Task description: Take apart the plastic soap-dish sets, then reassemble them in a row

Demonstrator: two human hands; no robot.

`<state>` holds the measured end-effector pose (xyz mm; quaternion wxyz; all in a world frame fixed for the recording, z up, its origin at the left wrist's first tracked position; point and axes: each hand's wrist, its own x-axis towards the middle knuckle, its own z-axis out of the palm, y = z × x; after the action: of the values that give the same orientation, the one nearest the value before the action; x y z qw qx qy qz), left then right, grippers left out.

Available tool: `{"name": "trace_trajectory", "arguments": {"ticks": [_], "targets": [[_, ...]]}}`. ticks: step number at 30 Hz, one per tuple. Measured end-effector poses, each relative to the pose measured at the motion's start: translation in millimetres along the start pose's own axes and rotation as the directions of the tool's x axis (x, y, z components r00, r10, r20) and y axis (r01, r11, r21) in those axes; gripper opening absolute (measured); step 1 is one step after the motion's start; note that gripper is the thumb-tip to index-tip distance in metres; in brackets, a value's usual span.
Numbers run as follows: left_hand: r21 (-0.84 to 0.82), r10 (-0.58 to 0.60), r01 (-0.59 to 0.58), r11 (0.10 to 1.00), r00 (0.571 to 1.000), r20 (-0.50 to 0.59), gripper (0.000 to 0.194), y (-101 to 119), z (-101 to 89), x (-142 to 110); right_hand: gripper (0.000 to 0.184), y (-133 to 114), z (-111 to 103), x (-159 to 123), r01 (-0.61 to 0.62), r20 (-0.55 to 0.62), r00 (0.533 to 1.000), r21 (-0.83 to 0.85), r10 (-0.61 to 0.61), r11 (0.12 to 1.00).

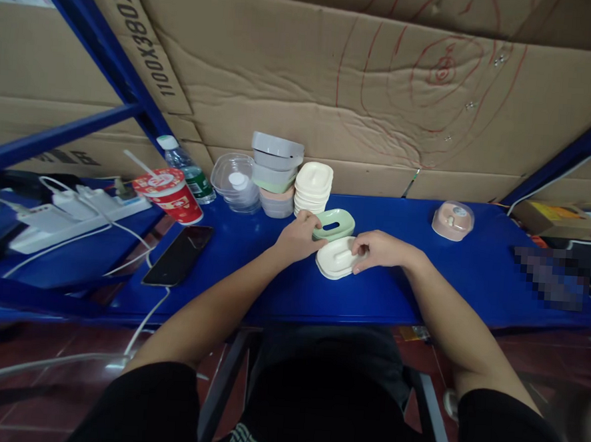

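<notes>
My left hand [300, 238] is closed on the left end of a light green oval plastic piece [345, 232], which has a dark slot in its middle. Just in front of it, a cream lid-like piece [334, 258] with a raised ridge lies low over the blue table. My right hand [381, 249] pinches this cream piece at its right side, thumb near the front edge. The two pieces are close together; whether they touch I cannot tell. Behind my left hand rises a stack of similar cream pieces [314, 182].
Left of the stack stand piled grey, green and pink containers [278, 160] and clear plastic tubs [235, 180]. Further left are a water bottle [191, 171], a red cup [169, 196], a phone [178, 255] and a power strip [83, 215]. A pink lidded box [452, 221] sits right.
</notes>
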<state>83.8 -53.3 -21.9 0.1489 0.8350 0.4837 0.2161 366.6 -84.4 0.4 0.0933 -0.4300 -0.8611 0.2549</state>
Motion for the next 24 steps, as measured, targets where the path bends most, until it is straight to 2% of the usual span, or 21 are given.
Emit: {"name": "trace_trajectory", "arguments": {"ticks": [3, 7, 11, 15, 17, 20, 22, 24], "targets": [[0.023, 0.05, -0.05, 0.998, 0.998, -0.022, 0.034, -0.5, 5.4, -1.4, 0.045, 7.4, -4.0, -1.1, -0.039, 0.011, 0.999, 0.031, 0.039, 0.999], [0.024, -0.016, 0.016, 1.0, 1.0, -0.001, 0.036, -1.0, 7.3, -0.3, 0.043, 17.0, -13.8, -5.7, -0.144, 0.014, 0.99, 0.069, 0.143, 0.987], [0.017, -0.058, 0.058, 0.998, 0.998, 0.026, 0.044, -1.6, 3.7, 2.9, 0.043, 34.2, -26.5, -13.7, -0.272, -0.018, 0.961, 0.104, 0.275, 0.957], [0.003, -0.035, 0.035, 0.999, 0.999, -0.042, 0.048, 0.1, -4.1, 2.3, 0.045, 47.8, -32.7, -17.7, -0.349, -0.06, 0.933, 0.106, 0.356, 0.931], [-0.01, -0.003, 0.002, 1.0, 0.993, -0.121, 0.047, 2.7, -9.0, -0.1, 0.046, 46.1, -29.4, -14.8, -0.325, -0.087, 0.939, 0.104, 0.334, 0.94], [-0.046, 0.101, -0.112, 0.993, 0.975, -0.196, 0.042, 6.4, -13.8, -3.9, 0.05, 35.3, -19.1, -5.9, -0.191, -0.141, 0.967, 0.154, 0.213, 0.969], [-0.071, 0.166, -0.181, 0.981, 0.97, -0.175, 0.04, 7.1, -13.3, -4.9, 0.055, 29.9, -13.6, -0.9, -0.089, -0.188, 0.972, 0.249, 0.139, 0.964], [-0.086, 0.189, -0.199, 0.976, 0.976, -0.111, 0.042, 6.0, -10.4, -4.4, 0.057, 30.6, -12.2, 0.5, -0.044, -0.265, 0.955, 0.304, 0.129, 0.951]]}}
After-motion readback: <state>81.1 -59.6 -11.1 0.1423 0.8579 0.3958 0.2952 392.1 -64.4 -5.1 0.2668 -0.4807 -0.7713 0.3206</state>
